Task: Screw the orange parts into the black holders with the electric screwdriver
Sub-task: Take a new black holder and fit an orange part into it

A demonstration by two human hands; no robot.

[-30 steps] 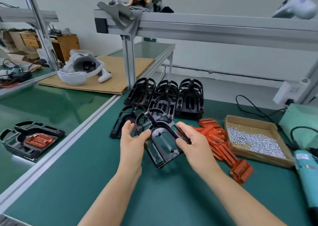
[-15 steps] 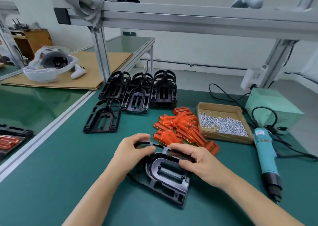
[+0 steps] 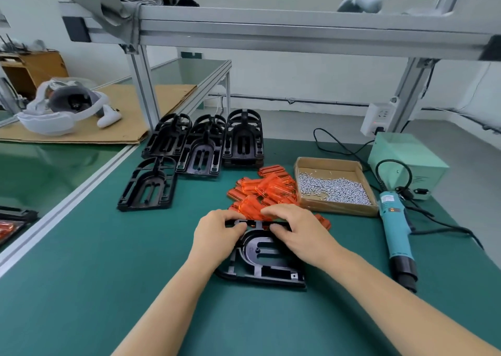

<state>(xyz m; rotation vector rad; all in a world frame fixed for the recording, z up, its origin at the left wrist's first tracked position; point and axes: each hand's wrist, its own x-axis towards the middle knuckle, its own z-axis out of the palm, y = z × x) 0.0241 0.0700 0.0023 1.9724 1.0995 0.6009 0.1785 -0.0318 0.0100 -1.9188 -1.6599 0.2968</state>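
Observation:
A black holder (image 3: 264, 260) lies flat on the green mat in front of me. My left hand (image 3: 217, 233) grips its far left end, fingers curled over the rim. My right hand (image 3: 295, 229) grips its far right end the same way. A heap of orange parts (image 3: 267, 190) sits just behind the holder, touching my right fingers. The teal electric screwdriver (image 3: 395, 231) lies on the mat to the right, untouched. More black holders (image 3: 203, 144) are stacked at the back, and one lone holder (image 3: 149, 186) lies to the left.
A cardboard tray of silver screws (image 3: 334, 189) stands right of the orange heap. A pale green power box (image 3: 406, 160) and cables sit at the back right. An aluminium frame post (image 3: 143, 84) rises at the back left. A headset (image 3: 62, 109) rests on cardboard on the neighbouring table.
Both hands have brought the black holder down from the air, laid it flat on the mat and turned it square to me. My view has shifted to the right.

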